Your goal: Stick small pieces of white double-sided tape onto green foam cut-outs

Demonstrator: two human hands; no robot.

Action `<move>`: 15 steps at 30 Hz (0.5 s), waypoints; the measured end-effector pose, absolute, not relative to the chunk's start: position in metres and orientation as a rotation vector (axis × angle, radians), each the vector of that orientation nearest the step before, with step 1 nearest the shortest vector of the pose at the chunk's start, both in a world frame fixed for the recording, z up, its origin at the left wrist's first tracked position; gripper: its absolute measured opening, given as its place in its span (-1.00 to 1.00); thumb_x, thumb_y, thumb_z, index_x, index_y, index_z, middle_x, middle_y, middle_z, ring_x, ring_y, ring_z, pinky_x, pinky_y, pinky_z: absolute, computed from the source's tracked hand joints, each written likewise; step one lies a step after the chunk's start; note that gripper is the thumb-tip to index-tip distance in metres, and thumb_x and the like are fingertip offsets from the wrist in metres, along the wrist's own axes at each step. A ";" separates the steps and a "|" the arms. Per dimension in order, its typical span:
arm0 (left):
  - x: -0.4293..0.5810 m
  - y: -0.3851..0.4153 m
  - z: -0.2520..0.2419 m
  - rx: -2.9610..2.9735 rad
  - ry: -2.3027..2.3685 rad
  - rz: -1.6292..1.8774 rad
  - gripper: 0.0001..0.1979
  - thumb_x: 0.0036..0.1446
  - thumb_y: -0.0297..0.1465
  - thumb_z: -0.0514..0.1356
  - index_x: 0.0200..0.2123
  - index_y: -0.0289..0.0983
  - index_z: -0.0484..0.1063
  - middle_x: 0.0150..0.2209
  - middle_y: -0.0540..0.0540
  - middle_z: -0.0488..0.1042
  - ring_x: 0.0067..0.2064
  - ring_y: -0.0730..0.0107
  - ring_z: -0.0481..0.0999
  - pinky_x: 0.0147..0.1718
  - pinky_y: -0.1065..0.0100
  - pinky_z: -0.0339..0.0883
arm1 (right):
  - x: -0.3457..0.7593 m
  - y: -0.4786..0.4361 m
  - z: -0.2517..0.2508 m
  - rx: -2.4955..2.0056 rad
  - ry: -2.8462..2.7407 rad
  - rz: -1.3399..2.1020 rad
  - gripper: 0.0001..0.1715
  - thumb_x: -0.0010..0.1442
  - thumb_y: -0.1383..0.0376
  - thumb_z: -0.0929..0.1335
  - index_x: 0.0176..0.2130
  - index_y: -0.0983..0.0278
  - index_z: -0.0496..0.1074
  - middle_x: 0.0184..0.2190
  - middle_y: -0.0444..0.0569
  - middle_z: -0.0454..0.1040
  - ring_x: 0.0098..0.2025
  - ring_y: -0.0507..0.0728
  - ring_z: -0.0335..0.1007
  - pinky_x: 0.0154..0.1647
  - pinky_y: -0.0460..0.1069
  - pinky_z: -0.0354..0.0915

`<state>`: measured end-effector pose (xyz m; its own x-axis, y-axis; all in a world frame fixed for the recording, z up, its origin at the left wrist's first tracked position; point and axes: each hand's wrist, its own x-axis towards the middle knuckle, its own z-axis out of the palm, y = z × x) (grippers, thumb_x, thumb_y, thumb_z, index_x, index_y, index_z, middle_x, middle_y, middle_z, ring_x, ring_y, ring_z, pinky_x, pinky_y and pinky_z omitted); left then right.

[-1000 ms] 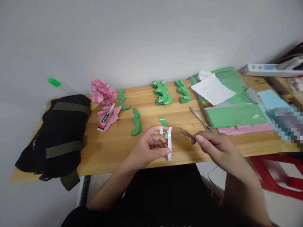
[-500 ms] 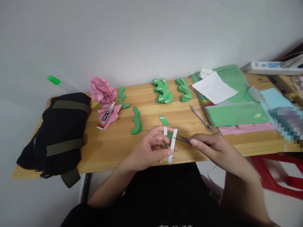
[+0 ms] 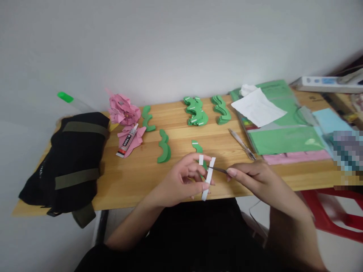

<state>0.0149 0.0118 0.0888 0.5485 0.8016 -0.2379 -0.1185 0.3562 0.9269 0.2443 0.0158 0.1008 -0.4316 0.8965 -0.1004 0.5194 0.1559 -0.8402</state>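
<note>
Above the table's front edge, my left hand point(image 3: 184, 181) is closed on a narrow white strip point(image 3: 209, 177), pinched near its lower end. A small white piece point(image 3: 201, 159) sits on the index finger of that hand. My right hand point(image 3: 252, 173) grips dark pointed tweezers point(image 3: 217, 169), whose tip touches or crosses the strip's upper part. Behind my left hand lies a wavy green paper piece point(image 3: 196, 147) with a white mark at its top, its lower part partly hidden by the fingers.
Green wavy stacks point(image 3: 195, 111) stand at the back, others point(image 3: 163, 146) further left. A glue tube point(image 3: 127, 140) rests on pink paper near a black bag point(image 3: 76, 162). To the right are a pen point(image 3: 242, 143), white paper point(image 3: 258, 107) and a green packet point(image 3: 286, 139).
The white strip and my left fingers have shifted slightly right in the view. The tweezers' tip has moved a little down and left against the strip.
</note>
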 end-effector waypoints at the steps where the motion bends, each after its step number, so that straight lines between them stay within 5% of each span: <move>1: 0.015 0.012 0.088 1.034 0.780 0.681 -0.54 0.05 -0.42 0.32 0.03 -0.21 0.31 -0.35 -0.03 0.50 -0.37 0.44 0.52 -0.48 0.48 0.21 | 0.244 0.016 0.100 -1.362 -2.009 1.187 -0.40 0.30 -0.04 0.22 -0.62 0.25 0.20 -0.68 -0.22 0.05 -0.64 -0.05 -0.04 -0.63 -0.11 -0.02; 9: 0.012 0.025 0.087 1.080 0.777 0.723 -0.42 0.03 -0.38 0.31 0.12 -0.16 0.21 -0.36 0.00 0.49 -0.40 0.44 0.49 -0.38 0.41 0.33 | 0.250 0.029 0.088 -1.564 -1.955 0.942 -0.38 0.27 -0.10 0.20 -0.55 0.25 0.43 -0.67 -0.12 0.36 -0.61 0.04 0.27 -0.56 -0.09 0.17; 15: -0.020 0.107 0.102 1.556 1.380 1.017 -0.31 -0.04 -0.48 0.25 0.20 -0.17 0.17 -0.34 0.04 0.45 -0.44 0.52 0.42 -0.47 0.49 0.22 | 0.260 0.039 0.065 -1.685 -1.838 0.768 -0.35 0.24 -0.13 0.18 -0.58 0.22 0.46 -0.69 -0.08 0.42 -0.61 0.12 0.38 -0.59 -0.06 0.22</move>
